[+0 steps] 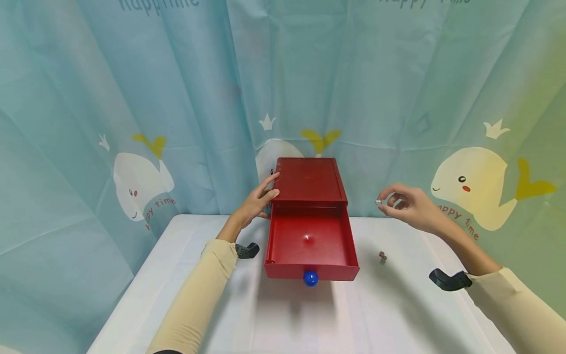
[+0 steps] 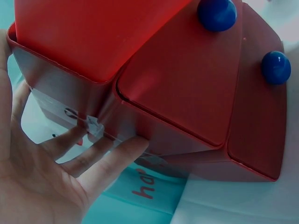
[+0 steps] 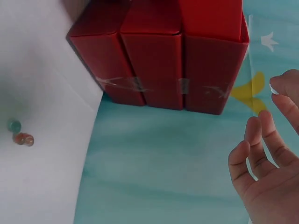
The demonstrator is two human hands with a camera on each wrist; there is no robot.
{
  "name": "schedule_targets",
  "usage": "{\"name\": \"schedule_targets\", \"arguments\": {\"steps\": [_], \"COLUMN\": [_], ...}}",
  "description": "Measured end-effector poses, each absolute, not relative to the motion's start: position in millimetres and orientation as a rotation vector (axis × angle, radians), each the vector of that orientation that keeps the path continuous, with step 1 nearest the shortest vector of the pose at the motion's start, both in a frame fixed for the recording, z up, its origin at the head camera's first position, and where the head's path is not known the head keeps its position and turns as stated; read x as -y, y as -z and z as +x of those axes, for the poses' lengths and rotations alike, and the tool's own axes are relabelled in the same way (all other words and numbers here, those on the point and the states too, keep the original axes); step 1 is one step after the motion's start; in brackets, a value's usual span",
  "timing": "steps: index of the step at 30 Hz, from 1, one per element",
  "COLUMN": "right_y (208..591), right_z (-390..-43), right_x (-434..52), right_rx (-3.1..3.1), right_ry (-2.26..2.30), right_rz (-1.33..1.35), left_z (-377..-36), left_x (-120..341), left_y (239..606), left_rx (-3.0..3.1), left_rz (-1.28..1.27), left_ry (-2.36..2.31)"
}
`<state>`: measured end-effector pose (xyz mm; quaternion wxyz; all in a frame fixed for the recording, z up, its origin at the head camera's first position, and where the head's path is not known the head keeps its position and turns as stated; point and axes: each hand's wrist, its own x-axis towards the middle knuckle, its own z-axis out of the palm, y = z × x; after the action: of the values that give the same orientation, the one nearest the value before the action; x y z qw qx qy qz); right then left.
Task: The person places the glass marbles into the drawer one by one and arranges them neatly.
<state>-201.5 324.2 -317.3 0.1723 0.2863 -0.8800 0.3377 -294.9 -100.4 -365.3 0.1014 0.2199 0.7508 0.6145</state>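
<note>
Red drawer box (image 1: 308, 181), top drawer (image 1: 310, 244) open; left hand (image 1: 260, 198) flat against its side, right hand (image 1: 404, 202) pinching small marble (image 1: 378, 202). Step: loading; next, place marble inside.

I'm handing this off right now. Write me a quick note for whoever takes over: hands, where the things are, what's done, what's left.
Left hand: open, fingers flat against the left side of the red drawer chest, steadying it.
Right hand: raised to the right of the chest, pinching a small marble at its fingertips.
Top drawer: pulled out by its blue knob, with one marble apparently already inside.
More marbles lie on the white table, right of the drawer.
Left, likely: drop in the held marble, then those on the table.
</note>
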Motion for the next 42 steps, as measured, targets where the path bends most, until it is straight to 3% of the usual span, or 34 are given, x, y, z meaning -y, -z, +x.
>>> {"name": "schedule_targets", "arguments": {"steps": [19,42], "right_y": [285,250], "right_z": [-207,-220], "right_x": [-291,-206], "right_rx": [2.484,2.709], "right_ry": [-0.906,-0.935], "right_rz": [1.075,1.424], "left_z": [-297,-297], "left_x": [101,100], "left_y": [368,368], "left_rx": [-2.230,-2.223], "left_rz": [0.664,0.642], "left_ry": [-1.799,-1.813]}}
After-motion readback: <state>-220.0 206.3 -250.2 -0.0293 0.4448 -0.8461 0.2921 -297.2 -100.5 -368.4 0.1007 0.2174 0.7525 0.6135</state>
